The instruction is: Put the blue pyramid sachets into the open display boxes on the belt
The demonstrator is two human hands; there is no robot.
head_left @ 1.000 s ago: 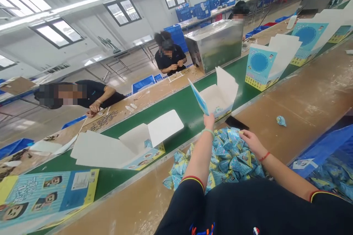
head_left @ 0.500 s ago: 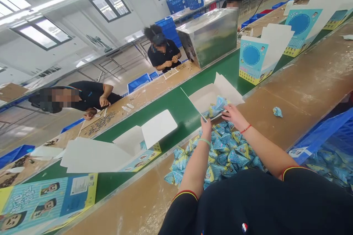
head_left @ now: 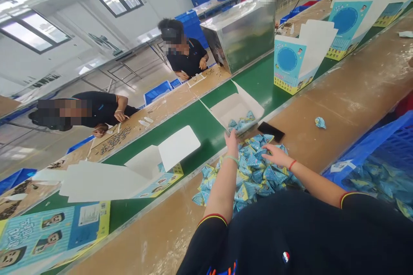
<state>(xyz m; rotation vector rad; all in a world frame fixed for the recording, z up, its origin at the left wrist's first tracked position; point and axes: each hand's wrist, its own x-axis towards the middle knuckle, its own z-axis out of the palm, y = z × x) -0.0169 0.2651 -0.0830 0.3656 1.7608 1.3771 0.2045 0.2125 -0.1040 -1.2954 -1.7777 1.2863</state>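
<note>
My left hand (head_left: 231, 142) is closed on the near left corner of an open white-lined box (head_left: 222, 104) lying on its side. Inside the box are several small blue triangular packets (head_left: 241, 122). My right hand (head_left: 275, 155) reaches over the loose pile of blue and yellow packets (head_left: 254, 169) in front of me. Its fingers are apart, their tips close to or touching the top packets, and it grips none. A dark phone-like slab (head_left: 271, 131) lies between box and pile.
A green conveyor belt (head_left: 206, 135) runs diagonally, bearing another open box (head_left: 106, 180) at left and upright printed boxes (head_left: 288, 62) at right. A single packet (head_left: 320, 122) lies on the brown table. A blue crate (head_left: 383, 150) stands at right. Co-workers (head_left: 187, 53) sit across the belt.
My right hand has let go of packets inside the box and moved back to the pile. The dark slab has come into sight. My left hand stays at the box edge.
</note>
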